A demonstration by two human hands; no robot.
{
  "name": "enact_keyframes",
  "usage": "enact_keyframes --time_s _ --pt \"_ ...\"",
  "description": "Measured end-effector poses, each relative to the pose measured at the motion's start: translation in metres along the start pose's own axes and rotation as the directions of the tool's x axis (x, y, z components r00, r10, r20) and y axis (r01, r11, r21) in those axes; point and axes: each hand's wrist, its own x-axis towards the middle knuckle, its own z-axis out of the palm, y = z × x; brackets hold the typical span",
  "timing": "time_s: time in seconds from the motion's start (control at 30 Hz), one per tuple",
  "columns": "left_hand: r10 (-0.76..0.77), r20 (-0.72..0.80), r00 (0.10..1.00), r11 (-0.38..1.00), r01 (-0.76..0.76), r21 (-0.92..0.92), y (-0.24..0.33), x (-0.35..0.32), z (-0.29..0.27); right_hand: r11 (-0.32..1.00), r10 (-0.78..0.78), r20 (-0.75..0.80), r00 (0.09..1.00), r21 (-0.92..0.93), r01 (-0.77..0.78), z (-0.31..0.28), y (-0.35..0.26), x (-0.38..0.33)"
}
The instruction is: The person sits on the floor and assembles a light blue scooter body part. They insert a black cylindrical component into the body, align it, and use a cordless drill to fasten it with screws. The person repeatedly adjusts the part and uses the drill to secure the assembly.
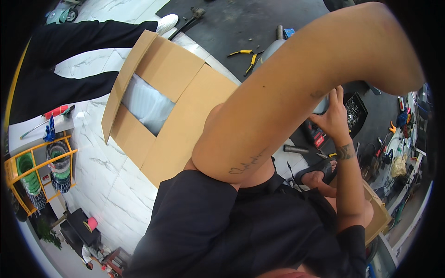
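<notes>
My left arm crosses the view from a black sleeve, and its hand cannot be made out. My right hand reaches forward, with its fingers and thumb curled around a smooth grey part. Most of that grey part is hidden behind my left arm. Just below the hand stands a black bottle with a red label. A black tray of small metal fasteners lies to its right. A large cardboard box with folded flaps is at the left, with something in white wrapping showing through its opening.
Yellow-handled pliers lie on the dark mat, and a metal tube lies near my sandalled foot. Another person's dark trousers reach in from the left. A yellow rack holds coiled goods; tools crowd the right side.
</notes>
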Motion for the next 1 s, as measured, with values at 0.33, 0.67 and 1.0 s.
enact_keyframes --time_s 0.33,0.67,1.0 --pt "-0.016 0.055 0.998 1.0 0.015 0.016 -0.003 0.006 -0.004 0.999 0.018 0.053 0.998 0.044 -0.021 -0.014 -0.015 -0.009" --pt "-0.053 0.048 0.997 0.999 0.052 0.014 0.002 -0.005 -0.016 0.995 -0.091 0.118 0.989 0.046 0.087 -0.003 0.006 -0.026" --pt "-0.173 0.106 0.979 0.985 0.175 -0.003 0.008 -0.027 -0.025 0.992 -0.047 0.072 0.996 0.122 0.038 -0.017 0.014 -0.023"
